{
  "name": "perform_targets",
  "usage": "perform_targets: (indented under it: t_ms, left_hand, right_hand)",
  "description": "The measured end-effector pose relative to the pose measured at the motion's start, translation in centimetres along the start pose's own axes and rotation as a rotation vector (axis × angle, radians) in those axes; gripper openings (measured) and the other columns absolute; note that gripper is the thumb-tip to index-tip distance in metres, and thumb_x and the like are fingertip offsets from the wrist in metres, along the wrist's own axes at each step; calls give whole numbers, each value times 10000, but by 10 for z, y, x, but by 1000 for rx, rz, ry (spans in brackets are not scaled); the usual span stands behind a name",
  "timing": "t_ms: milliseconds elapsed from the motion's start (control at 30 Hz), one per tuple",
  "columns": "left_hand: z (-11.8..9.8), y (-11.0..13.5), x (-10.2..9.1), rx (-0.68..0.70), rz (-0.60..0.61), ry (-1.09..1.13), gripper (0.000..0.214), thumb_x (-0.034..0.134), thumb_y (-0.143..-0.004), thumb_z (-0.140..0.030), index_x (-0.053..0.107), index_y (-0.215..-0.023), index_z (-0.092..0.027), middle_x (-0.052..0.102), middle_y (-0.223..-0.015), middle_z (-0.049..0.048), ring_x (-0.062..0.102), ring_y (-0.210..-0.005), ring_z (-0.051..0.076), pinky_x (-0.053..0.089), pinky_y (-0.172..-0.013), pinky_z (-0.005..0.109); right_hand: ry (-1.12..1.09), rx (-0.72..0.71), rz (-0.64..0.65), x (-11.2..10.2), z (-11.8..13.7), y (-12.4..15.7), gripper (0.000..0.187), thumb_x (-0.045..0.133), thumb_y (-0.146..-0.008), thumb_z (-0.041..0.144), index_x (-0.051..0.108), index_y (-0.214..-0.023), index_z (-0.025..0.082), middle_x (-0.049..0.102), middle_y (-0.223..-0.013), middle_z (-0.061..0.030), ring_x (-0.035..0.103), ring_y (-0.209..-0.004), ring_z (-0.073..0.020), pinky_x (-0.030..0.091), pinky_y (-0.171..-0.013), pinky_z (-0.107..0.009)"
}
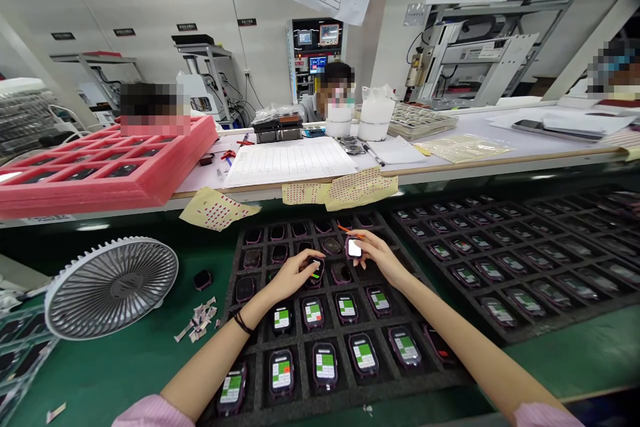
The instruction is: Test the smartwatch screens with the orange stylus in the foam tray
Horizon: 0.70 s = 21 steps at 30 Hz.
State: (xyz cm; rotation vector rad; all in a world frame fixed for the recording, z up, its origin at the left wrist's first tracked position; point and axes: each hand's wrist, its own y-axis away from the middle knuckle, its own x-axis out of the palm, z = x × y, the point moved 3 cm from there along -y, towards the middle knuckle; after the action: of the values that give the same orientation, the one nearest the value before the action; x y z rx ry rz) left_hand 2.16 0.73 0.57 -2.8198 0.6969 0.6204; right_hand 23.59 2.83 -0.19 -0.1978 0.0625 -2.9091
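Both my hands are over a black foam tray [345,340] with watch cases in its compartments. My left hand [295,275] is closed on a watch case [317,273] with a dark screen and a green strip, at its compartment. To the right, my right hand [379,255] grips another watch case [354,249] by its edges; its screen glows white. A thin orange stick [350,231] shows at the right fingers; how it is held is unclear. Nearer rows have lit green-and-white screens, such as this watch case [325,365]. Farther rows show dark screens.
A second foam tray [450,280] of watch cases lies right. Left on the green bench are a round fan [117,287], a lone watch case [203,279] and small strips [199,320]. A shelf edge [425,177] crosses ahead, with pink foam [170,180] on it. People sit beyond.
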Motion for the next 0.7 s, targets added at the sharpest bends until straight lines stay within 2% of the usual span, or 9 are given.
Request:
perform_targets:
  t_ms: [133, 333, 467, 567, 700]
  left_hand:
    - [-5, 1, 0, 6, 13, -19, 313, 464, -881, -387, 586, -1064, -164, 587, -808, 7, 457, -602, 100, 399, -590, 242]
    - [-4, 0, -1, 37, 44, -66, 306, 450, -893, -376, 588, -1083, -179, 619, -939, 30, 475, -634, 104, 401, -617, 244]
    - [-3, 0, -1, 28, 70, -79, 302, 451, -897, -372, 588, -1090, -185, 623, -938, 25, 483, -631, 101, 405, -623, 239]
    - [-1, -3, -1, 19, 57, -63, 304, 462, -894, -379, 589, -1082, -177, 620, -944, 33, 502, -667, 109, 414, -637, 238]
    - [6, -8, -1, -52, -5, -7, 351, 440, -896, -421, 569, -1112, -176, 569, -779, 7, 452, -582, 97, 390, -546, 217]
  right_hand:
    - [65, 12, 58, 3, -1, 1, 314, 612, -768, 379, 586, -1023, 200, 594, -694, 14, 600, -495, -126, 409, -383, -211]
    - [280, -4, 227, 8, -7, 5, 290, 596, -801, 383, 598, -1031, 207, 554, -668, 23, 568, -535, -112, 404, -417, -189]
    - [335, -31, 282, 8, -8, 7, 289, 597, -805, 389, 623, -1040, 222, 565, -749, -3, 542, -612, -121, 410, -421, -180]
    - [273, -23, 289, 8, -10, 5, 278, 608, -795, 381, 633, -1022, 222, 560, -772, -4, 521, -597, -109, 412, -419, -177]
    - [97, 84, 183, 7, -12, 0, 265, 630, -761, 393, 630, -935, 193, 510, -678, 24, 461, -485, -78, 390, -366, -179]
